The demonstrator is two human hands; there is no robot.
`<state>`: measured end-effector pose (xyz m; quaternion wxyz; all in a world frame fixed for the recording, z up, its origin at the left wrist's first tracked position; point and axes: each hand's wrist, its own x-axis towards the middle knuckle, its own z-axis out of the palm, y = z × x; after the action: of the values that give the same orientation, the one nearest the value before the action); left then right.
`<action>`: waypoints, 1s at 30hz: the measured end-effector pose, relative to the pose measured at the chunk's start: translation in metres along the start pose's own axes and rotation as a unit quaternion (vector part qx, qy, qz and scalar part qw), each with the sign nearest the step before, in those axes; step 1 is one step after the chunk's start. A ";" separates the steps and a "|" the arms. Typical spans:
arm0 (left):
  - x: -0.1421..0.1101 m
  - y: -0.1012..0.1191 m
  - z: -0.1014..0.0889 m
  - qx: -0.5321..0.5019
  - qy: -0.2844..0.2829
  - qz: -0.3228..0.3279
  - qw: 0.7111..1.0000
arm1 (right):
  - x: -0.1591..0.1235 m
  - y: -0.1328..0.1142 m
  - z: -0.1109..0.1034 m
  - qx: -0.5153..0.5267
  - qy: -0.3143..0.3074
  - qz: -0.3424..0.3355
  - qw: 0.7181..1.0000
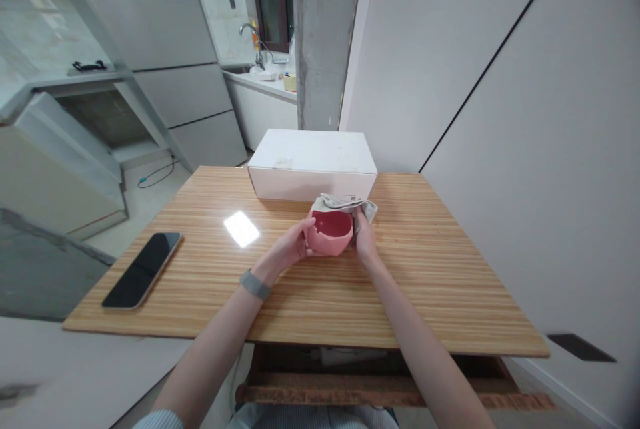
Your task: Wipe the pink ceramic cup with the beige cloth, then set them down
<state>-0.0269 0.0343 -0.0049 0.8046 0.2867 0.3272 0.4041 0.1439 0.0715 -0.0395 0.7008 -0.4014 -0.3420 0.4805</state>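
A pink bowl (331, 243) with a faceted outside and a darker inside is tilted so that its opening faces me. My left hand (296, 242) grips its left side, thumb at the rim and fingers underneath. On the bowl's right, my right hand (365, 235) is closed on a light grey cloth (345, 203). The cloth runs behind the bowl's far rim and bunches up at the right hand. Some of the right fingers are hidden behind the cloth and bowl.
A white box (313, 162) stands at the table's far edge, just behind the bowl. On the left of the wooden table (430, 269) lies a black-screened phone (143, 271). Below the near edge, a drawer (320, 382) is partly pulled out. A wall rises on the right.
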 end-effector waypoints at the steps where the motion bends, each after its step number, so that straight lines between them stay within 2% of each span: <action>1: 0.000 0.000 0.000 0.001 0.007 0.002 1.000 | 0.001 0.000 0.000 0.007 -0.012 0.018 1.000; 4: 0.002 -0.003 0.004 -0.023 0.017 0.041 0.999 | -0.009 -0.002 0.008 0.006 -0.015 0.019 1.000; 9: 0.003 -0.007 0.018 -0.073 -0.002 0.148 0.986 | -0.036 -0.008 0.027 -0.044 -0.053 -0.081 0.994; 12: 0.001 -0.006 0.019 -0.072 -0.012 0.150 0.986 | -0.039 -0.011 0.029 -0.048 -0.069 -0.096 0.992; 16: -0.001 0.001 0.011 -0.039 -0.016 0.063 0.997 | -0.027 -0.016 0.020 -0.021 -0.016 -0.061 0.998; 20: -0.003 0.003 0.002 0.003 -0.026 0.028 0.999 | -0.021 -0.020 0.014 0.031 -0.015 0.044 0.998; 22: -0.003 0.003 0.000 0.007 -0.024 0.039 0.999 | -0.022 -0.019 0.017 0.061 -0.030 0.080 0.994; 24: -0.001 0.001 0.002 -0.001 -0.012 0.061 0.998 | -0.024 -0.016 0.021 0.084 -0.037 0.086 0.992; 30: 0.003 0.001 0.015 -0.050 0.028 0.179 0.982 | -0.035 0.007 0.029 0.050 0.010 0.019 0.999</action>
<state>-0.0146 0.0339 0.0040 0.7233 0.2880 0.2725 0.5653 0.1056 0.0468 -0.0367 0.7142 -0.3773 -0.3029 0.5058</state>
